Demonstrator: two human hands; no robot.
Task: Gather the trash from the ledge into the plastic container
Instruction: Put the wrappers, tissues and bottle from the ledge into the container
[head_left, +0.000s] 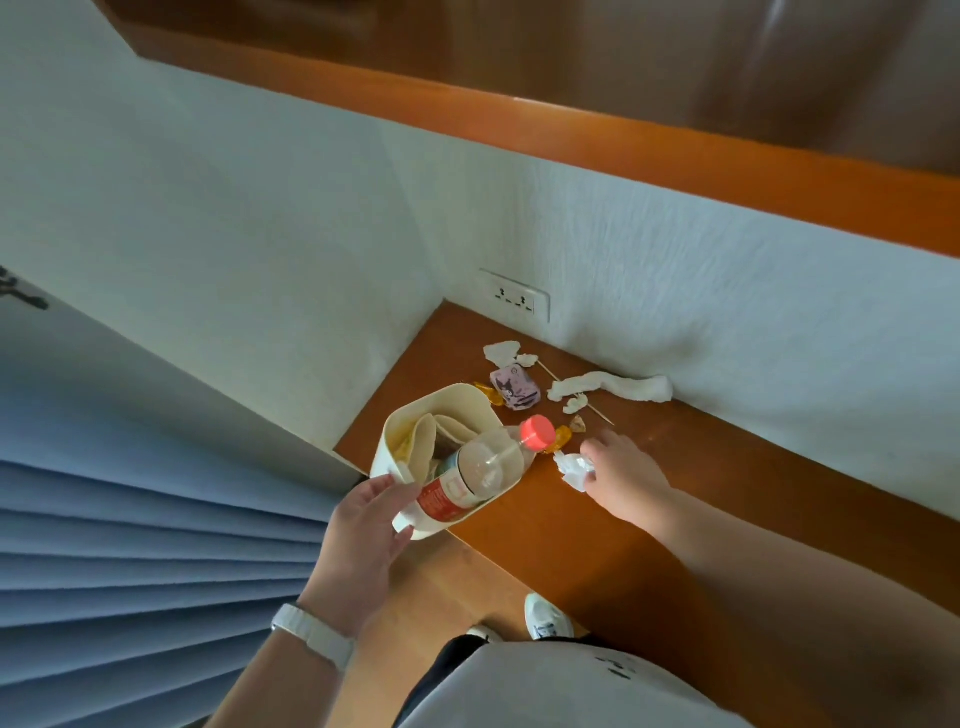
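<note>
My left hand (366, 540) grips the near rim of a cream plastic container (400, 415), held over the left end of the wooden ledge (727, 493). Inside it lie an empty clear bottle (467, 478) with a red cap and red label, and some pale wrappers. My right hand (626, 475) rests on the ledge with its fingers closed on a crumpled white tissue (571, 467). Farther back lie a long twisted tissue (613, 387), a small white scrap (501, 353), a purple packet (514, 389), amber candy wrappers (561, 436) and a thin wooden stick (597, 413).
A white wall with a socket plate (519, 301) backs the ledge. A wooden beam (675, 150) runs above. Blue pleated curtain (130, 545) hangs at the left. Below are the wooden floor and my shoes (545, 618).
</note>
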